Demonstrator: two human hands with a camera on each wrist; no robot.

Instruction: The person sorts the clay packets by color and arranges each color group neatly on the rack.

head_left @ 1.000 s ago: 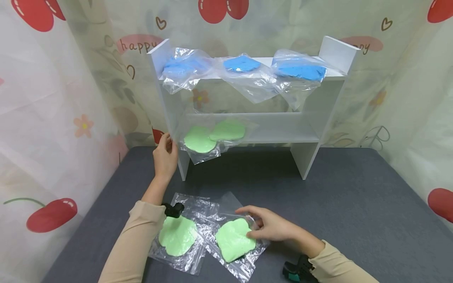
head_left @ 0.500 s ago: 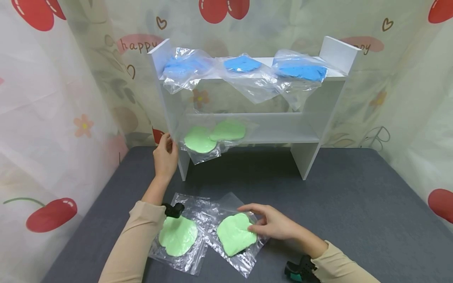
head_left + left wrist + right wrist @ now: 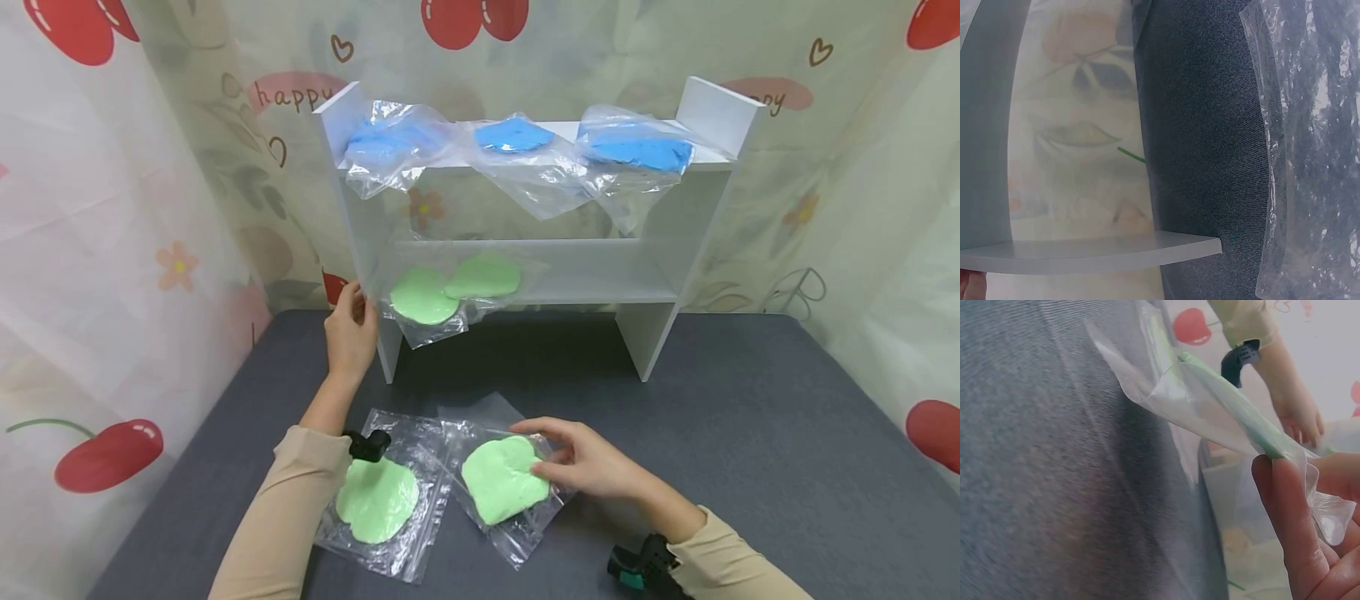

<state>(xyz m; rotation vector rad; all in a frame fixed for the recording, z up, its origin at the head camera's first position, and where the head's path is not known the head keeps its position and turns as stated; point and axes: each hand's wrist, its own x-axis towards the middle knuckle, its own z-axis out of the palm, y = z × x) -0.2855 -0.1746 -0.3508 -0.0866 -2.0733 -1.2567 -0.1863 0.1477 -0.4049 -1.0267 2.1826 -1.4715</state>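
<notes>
My right hand pinches the right edge of a clear plastic bag with a flat light-green clay-like piece inside. In the right wrist view the bag hangs raised over the table, with thumb and fingers on its edge. My left hand grips the left side panel of a white shelf rack; in the left wrist view only fingertips show beside the panel. A second bagged green piece lies on the table beside my left forearm.
Two bagged green pieces overlap at the left of the middle shelf. Along the top shelf lie three bagged blue pieces, their plastic hanging over the front edge. The rack stands on a dark grey table before a printed curtain.
My right hand has moved slightly up and right, bringing the bagged green piece with it, toward the rack. My left hand has stayed at the rack's side panel.
</notes>
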